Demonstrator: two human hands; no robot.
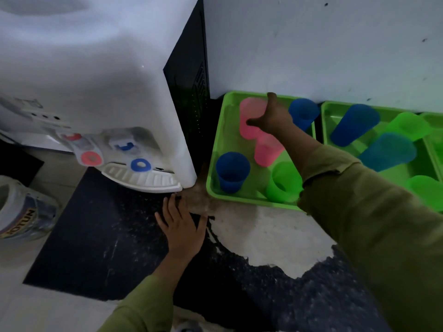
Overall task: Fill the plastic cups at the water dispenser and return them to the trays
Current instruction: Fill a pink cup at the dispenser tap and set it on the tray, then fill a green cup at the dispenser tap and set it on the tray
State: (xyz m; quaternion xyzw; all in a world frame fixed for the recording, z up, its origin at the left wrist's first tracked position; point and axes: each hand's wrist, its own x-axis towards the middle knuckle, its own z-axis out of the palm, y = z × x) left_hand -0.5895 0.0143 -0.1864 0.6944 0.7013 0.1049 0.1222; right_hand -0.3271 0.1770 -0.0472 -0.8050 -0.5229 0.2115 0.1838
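Setting: grey floor [263, 236] and a dark mat [96, 236] are lying below you, and a white wall [311, 44] is rising behind.
Water dispenser: the white water dispenser [107, 80] is standing at the left, its red tap [92, 158] and blue tap [140, 165] hanging over the drip tray [143, 179].
Near tray: the green near tray [251, 203] is sitting on the floor just beside the dispenser.
Right hand: your right hand [271, 116] is reaching into that tray, its fingers [251, 122] and thumb curling round the rear pink cup [249, 109] at the tray's back.
Other cups: the front pink cup [267, 152] is touching the rear one. A blue cup [232, 172] and a green cup [284, 182] are standing along the front rim, and another blue cup [303, 113] is standing in the back right corner.
Left hand: your left hand [182, 226] is hanging palm down by the mat's edge, fingers straight and spread, holding nothing. Whether it is touching the floor cannot be told.
Second tray: the second tray [323, 121], to the right, is carrying blue and green cups.
Bucket: a paint bucket [24, 212] is sitting at the far left.
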